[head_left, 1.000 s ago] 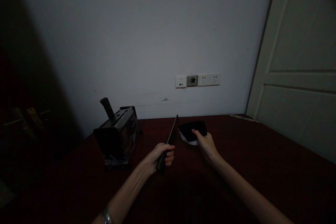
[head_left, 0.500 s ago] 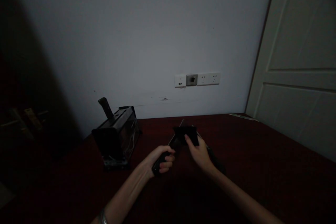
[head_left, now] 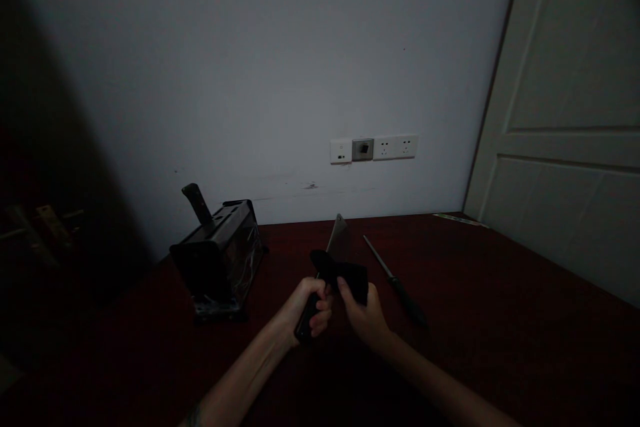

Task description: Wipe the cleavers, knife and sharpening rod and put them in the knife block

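Observation:
My left hand (head_left: 314,307) is wrapped round the black handle of a broad-bladed kitchen knife (head_left: 340,235), its blade pointing away from me and towards the wall. A black cloth (head_left: 354,277) is pinched in my right hand (head_left: 367,313), thumb on top. The cloth lies across the blade near the handle, covering that part of it. To the right of my right hand, a sharpening steel (head_left: 397,283) with a dark handle rests on the table.
A dark knife block (head_left: 225,257) stands on the left of the red-brown table (head_left: 480,293), one black knife handle (head_left: 197,203) sticking out of its top. Behind is a pale wall with sockets (head_left: 395,147). A white panelled door (head_left: 565,140) borders the right side.
My right hand has moved left and towards me, bringing the cloth down the blade near the handle. More of the blade's far end and the whole sharpening steel now show.

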`<state>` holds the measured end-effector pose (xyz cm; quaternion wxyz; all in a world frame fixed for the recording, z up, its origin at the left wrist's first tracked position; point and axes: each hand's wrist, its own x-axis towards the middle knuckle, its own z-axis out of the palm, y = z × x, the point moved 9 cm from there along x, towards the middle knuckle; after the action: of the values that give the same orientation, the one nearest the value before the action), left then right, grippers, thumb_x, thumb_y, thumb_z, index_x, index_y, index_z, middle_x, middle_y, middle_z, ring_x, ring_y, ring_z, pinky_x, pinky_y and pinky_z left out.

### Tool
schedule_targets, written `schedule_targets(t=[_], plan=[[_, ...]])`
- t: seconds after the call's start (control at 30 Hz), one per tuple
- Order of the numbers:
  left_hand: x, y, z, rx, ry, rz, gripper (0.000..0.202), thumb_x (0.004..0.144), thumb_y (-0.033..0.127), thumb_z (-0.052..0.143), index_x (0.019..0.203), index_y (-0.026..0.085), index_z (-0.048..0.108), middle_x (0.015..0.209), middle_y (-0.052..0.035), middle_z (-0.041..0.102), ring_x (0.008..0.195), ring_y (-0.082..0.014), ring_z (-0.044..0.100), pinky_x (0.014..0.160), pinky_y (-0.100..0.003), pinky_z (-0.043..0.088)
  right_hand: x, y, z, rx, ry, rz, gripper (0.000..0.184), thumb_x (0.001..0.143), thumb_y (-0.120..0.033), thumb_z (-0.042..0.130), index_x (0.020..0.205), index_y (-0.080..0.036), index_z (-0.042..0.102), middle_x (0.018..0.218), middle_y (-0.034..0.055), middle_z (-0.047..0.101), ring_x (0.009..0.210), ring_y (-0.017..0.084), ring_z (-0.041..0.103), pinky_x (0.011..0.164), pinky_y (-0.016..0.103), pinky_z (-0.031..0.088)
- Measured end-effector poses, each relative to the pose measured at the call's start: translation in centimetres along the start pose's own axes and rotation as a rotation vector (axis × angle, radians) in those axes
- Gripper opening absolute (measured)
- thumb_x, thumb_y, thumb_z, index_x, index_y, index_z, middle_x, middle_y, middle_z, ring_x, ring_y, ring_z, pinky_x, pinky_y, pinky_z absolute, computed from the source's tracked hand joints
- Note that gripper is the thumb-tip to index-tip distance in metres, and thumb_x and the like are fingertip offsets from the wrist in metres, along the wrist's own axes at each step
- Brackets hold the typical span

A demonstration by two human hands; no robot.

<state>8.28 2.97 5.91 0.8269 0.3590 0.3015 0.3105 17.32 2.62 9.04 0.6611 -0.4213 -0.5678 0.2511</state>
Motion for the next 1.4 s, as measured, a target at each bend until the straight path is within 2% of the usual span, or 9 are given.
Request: schedule_targets(t=[0.4, 0.67, 0.77, 0.93, 1.03, 1.13, 1.23, 1.33, 1.4], plan=[[-0.2, -0.4, 0.8, -0.053, -0.047, -0.024, 0.007, 0.054, 0.016, 0.041, 0.061, 0.018, 0.041, 0.040, 0.0075, 0.034, 0.023, -0.0054, 0.023, 0.021, -0.017, 0.023, 0.5, 1.2, -1.0, -0.029, 0.052, 0.010, 0.029, 0.080, -0.040, 0.048, 0.062, -0.018, 0.054, 0.051, 0.0006, 0.057, 0.045, 0.013, 0.050, 0.042, 0.024, 0.037], [-0.7, 1.0, 0.8, -0.026, -0.052, 0.034, 0.006, 0.054, 0.016, 0.042, 0.059, 0.018, 0.040, 0.039, 0.0079, 0.033, 0.022, -0.0050, 0.021, 0.020, -0.016, 0.023, 1.6, 0.1, -1.2, -0.162, -0.049, -0.102, 0.024, 0.077, -0.034, 0.050, 0.059, -0.018, 0.052, 0.050, -0.0014, 0.053, 0.045, 0.011, 0.046, 0.044, 0.023, 0.037], [-0.7, 1.0, 1.0, 0.001, -0.069, 0.046, 0.007, 0.054, 0.016, 0.042, 0.061, 0.018, 0.040, 0.040, 0.0081, 0.034, 0.022, -0.0050, 0.022, 0.020, -0.016, 0.023, 2.4, 0.8, -2.7, -0.099, 0.076, -0.007, 0.023, 0.072, -0.037, 0.054, 0.060, -0.018, 0.053, 0.050, -0.0012, 0.053, 0.047, 0.013, 0.048, 0.045, 0.024, 0.039], [-0.8, 1.3, 0.9, 0.090, -0.038, 0.109, 0.007, 0.056, 0.015, 0.044, 0.063, 0.018, 0.043, 0.041, 0.0080, 0.035, 0.022, -0.0051, 0.024, 0.020, -0.017, 0.023, 3.5, 3.3, -5.8, 0.086, 0.367, 0.279, 0.022, 0.066, -0.039, 0.058, 0.069, -0.016, 0.056, 0.062, 0.0027, 0.061, 0.057, 0.018, 0.056, 0.049, 0.026, 0.044], [-0.7, 1.5, 0.8, 0.135, -0.005, 0.143, 0.007, 0.057, 0.016, 0.046, 0.063, 0.018, 0.043, 0.042, 0.0082, 0.036, 0.023, -0.0044, 0.026, 0.021, -0.016, 0.023, 4.1, 3.9, -5.9, 0.222, 0.390, 0.341, 0.032, 0.064, -0.042, 0.063, 0.081, -0.014, 0.058, 0.075, 0.0053, 0.066, 0.065, 0.019, 0.061, 0.055, 0.029, 0.049], [-0.5, 1.6, 0.6, 0.208, 0.030, 0.188, 0.011, 0.055, 0.015, 0.049, 0.063, 0.018, 0.042, 0.042, 0.0086, 0.037, 0.023, -0.0035, 0.027, 0.021, -0.015, 0.024, 4.0, 3.4, -5.0, 0.258, 0.315, 0.360, 0.042, 0.060, -0.041, 0.069, 0.089, -0.013, 0.059, 0.086, 0.0092, 0.067, 0.072, 0.022, 0.063, 0.060, 0.032, 0.052], [-0.3, 1.8, 0.5, 0.279, 0.053, 0.229, 0.015, 0.054, 0.015, 0.053, 0.063, 0.018, 0.041, 0.041, 0.0092, 0.038, 0.023, -0.0042, 0.029, 0.021, -0.015, 0.025, 3.6, 0.8, -4.3, 0.109, 0.207, 0.215, 0.037, 0.064, -0.037, 0.068, 0.091, -0.013, 0.059, 0.089, 0.0109, 0.067, 0.077, 0.022, 0.063, 0.069, 0.035, 0.052], [-0.3, 1.8, 0.7, 0.341, 0.052, 0.254, 0.013, 0.058, 0.016, 0.054, 0.063, 0.018, 0.041, 0.039, 0.0086, 0.039, 0.024, -0.0053, 0.031, 0.022, -0.016, 0.025, 3.0, -4.3, -1.7, -0.067, -0.148, -0.240, 0.023, 0.075, -0.024, 0.057, 0.097, -0.016, 0.057, 0.099, 0.0111, 0.065, 0.095, 0.022, 0.060, 0.085, 0.037, 0.047], [-0.3, 1.7, 0.7, 0.395, 0.054, 0.262, 0.010, 0.060, 0.017, 0.051, 0.058, 0.018, 0.042, 0.035, 0.0072, 0.039, 0.023, -0.0058, 0.031, 0.022, -0.016, 0.025, 1.5, -6.4, 0.1, -0.184, -0.387, -0.510, 0.028, 0.077, -0.016, 0.052, 0.104, -0.017, 0.055, 0.108, 0.0123, 0.062, 0.105, 0.021, 0.055, 0.090, 0.038, 0.044]])
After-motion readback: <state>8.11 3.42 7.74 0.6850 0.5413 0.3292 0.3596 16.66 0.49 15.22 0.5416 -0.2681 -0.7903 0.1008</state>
